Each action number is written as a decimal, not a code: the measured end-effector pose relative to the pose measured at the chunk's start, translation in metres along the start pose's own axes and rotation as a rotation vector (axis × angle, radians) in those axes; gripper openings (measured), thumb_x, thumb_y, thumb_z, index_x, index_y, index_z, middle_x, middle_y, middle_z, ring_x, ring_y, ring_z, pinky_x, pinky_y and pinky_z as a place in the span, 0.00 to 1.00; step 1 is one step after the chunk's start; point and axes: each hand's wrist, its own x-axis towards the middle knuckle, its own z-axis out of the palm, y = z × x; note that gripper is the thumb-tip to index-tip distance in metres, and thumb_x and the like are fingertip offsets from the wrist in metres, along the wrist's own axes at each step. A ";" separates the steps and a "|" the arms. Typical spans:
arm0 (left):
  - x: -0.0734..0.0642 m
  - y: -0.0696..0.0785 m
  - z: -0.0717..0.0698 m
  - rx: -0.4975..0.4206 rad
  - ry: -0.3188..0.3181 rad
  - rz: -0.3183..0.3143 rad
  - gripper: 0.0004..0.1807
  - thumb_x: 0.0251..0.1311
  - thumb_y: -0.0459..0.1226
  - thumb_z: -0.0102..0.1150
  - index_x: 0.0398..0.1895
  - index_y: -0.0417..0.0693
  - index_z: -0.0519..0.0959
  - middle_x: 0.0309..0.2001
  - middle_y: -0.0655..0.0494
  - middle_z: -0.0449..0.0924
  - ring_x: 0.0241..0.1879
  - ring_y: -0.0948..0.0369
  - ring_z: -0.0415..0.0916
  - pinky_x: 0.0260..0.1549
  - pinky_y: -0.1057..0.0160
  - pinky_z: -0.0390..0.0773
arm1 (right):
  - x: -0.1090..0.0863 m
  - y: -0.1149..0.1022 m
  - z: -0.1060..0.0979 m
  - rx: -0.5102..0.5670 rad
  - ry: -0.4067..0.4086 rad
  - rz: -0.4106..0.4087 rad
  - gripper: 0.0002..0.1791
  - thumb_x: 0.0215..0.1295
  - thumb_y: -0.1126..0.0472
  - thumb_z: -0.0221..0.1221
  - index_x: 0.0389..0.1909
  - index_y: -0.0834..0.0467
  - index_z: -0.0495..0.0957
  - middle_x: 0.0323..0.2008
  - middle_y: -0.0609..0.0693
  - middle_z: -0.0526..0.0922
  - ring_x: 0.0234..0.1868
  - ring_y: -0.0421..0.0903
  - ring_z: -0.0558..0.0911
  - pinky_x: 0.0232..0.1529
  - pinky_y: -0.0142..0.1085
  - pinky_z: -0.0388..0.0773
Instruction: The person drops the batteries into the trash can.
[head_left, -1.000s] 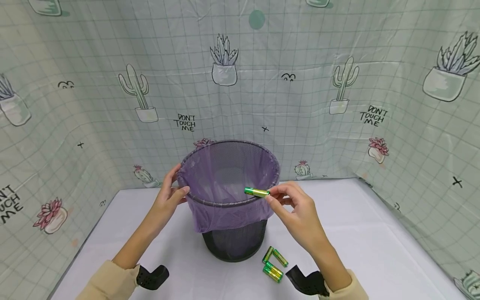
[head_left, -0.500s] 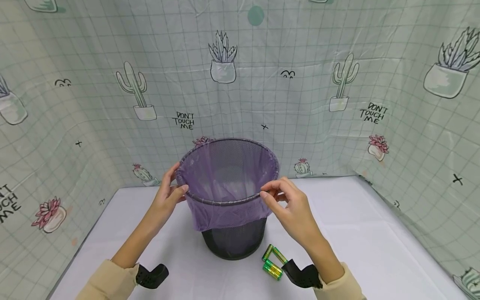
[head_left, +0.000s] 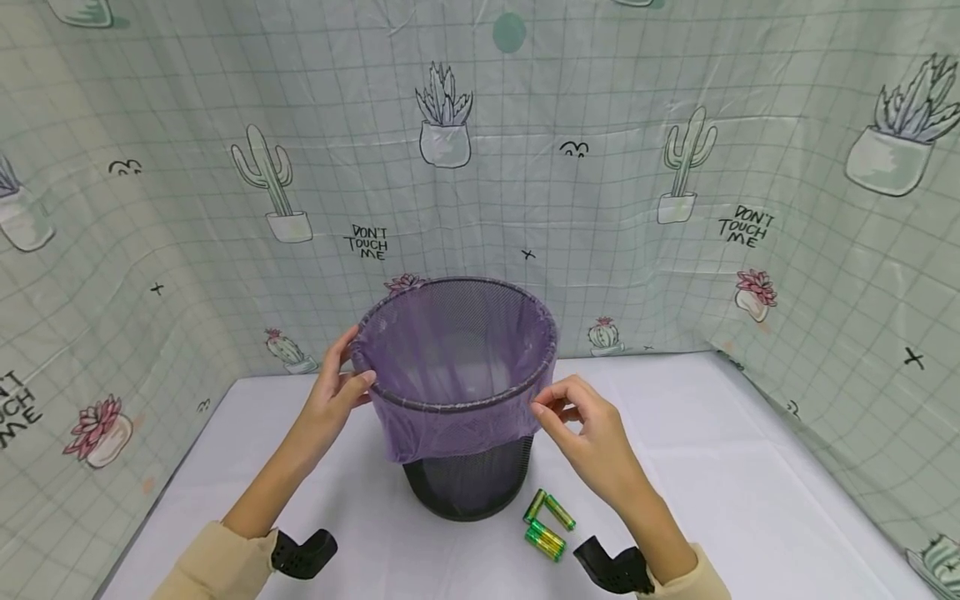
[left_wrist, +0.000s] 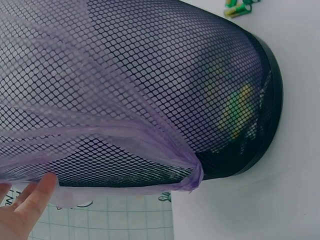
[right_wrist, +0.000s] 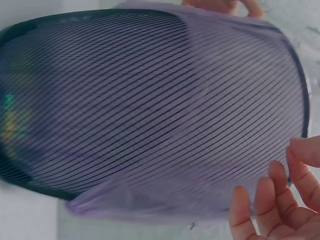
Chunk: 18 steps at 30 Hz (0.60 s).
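Currently | left hand [head_left: 336,387] clamps lined bin [head_left: 453,407] | right hand [head_left: 588,427] empty, fingertips nearly together | firm bracing should keep bin upright

Downward head view, 2 wrist close-ups (bin [head_left: 467,490] in each)

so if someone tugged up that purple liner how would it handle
The purple liner is probably floppy: its overhang hangs wrinkled. It looks thin, so likely fragile, as the mesh bin shows through it. Its bottom may feel weighted, since blurred green-yellow things show inside.
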 end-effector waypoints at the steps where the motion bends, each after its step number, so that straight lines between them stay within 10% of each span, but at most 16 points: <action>1: 0.000 0.000 0.000 0.000 0.000 0.000 0.36 0.67 0.36 0.42 0.73 0.49 0.39 0.71 0.40 0.42 0.49 0.63 0.69 0.45 0.76 0.72 | -0.003 0.003 0.000 -0.007 -0.010 0.019 0.03 0.60 0.67 0.59 0.34 0.57 0.77 0.33 0.44 0.77 0.35 0.35 0.74 0.37 0.30 0.76; 18: 0.001 -0.002 0.000 -0.005 0.002 0.007 0.36 0.67 0.36 0.42 0.73 0.48 0.39 0.71 0.39 0.43 0.51 0.61 0.70 0.44 0.76 0.72 | -0.057 0.056 0.003 -0.082 -0.236 0.464 0.10 0.60 0.57 0.60 0.39 0.58 0.77 0.38 0.46 0.78 0.36 0.39 0.73 0.34 0.28 0.72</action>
